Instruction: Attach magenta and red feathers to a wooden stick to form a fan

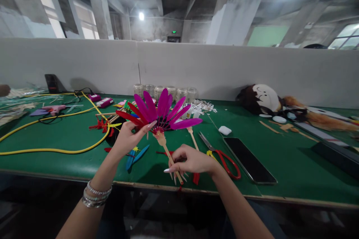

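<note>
A fan of magenta and red feathers [162,114] on a thin wooden stick [171,158] is held up over the green table [280,157]. My right hand [192,161] is closed around the lower part of the stick. My left hand [127,139] pinches the red and magenta feathers at the fan's left side with thumb and fingertips. Blue and yellow feathers [136,155] lie on the table just below my left hand.
Red-handled scissors [221,153], a dark phone [249,160] and a white eraser-like block [224,130] lie to the right. A yellow cable [56,150], a glue gun [54,109], glass jars [165,91] and a plush toy [262,99] sit farther back.
</note>
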`<state>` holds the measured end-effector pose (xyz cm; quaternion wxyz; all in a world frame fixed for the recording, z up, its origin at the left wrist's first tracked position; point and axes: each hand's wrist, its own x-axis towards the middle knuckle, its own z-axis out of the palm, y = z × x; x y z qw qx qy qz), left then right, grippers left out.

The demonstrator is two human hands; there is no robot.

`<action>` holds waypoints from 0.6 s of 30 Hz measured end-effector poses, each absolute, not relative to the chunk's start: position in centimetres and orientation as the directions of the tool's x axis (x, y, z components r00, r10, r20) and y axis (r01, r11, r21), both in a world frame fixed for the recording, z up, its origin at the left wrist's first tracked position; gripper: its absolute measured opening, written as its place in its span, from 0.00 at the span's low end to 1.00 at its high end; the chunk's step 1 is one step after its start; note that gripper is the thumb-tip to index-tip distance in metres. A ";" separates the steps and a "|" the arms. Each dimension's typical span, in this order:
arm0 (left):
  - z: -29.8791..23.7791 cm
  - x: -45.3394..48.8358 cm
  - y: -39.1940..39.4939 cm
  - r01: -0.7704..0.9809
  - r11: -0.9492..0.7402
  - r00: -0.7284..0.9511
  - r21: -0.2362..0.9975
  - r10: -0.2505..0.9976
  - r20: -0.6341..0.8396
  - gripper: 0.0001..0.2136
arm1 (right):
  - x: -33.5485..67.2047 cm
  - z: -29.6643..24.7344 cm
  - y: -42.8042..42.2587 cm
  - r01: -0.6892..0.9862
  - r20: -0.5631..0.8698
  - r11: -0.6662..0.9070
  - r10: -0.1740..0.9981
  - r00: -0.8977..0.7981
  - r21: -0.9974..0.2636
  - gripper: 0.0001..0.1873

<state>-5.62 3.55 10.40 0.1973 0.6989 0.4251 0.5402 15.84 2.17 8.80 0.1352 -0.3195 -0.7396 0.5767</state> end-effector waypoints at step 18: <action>10.3 -5.8 3.8 0.355 -0.500 0.113 0.790 0.862 0.494 0.19 | 15.8 8.8 2.2 0.306 -0.178 0.108 0.615 -0.768 -0.946 0.12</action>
